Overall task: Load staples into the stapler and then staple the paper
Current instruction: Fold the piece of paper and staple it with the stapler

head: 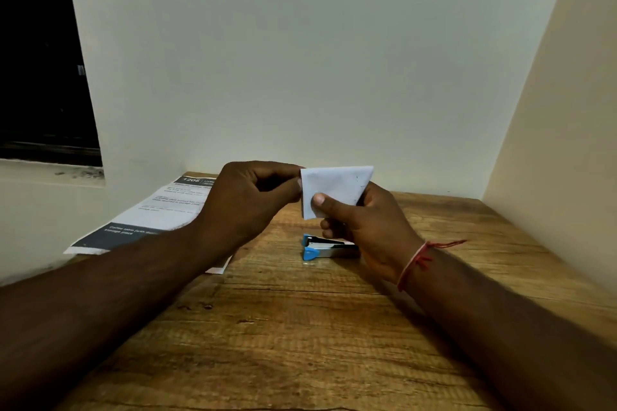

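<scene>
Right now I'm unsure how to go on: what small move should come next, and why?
Probably free the right hand and lower it to the blue stapler: it and the left hand both pinch the folded paper, while the stapler lies untouched on the wooden table below.

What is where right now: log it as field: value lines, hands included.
left hand: pinches the left edge of the small white paper
right hand: holds the same paper, thumb on its front
stapler: lying on the table, partly hidden by the right hand
printed sheet: table's left side, partly behind the left arm
</scene>
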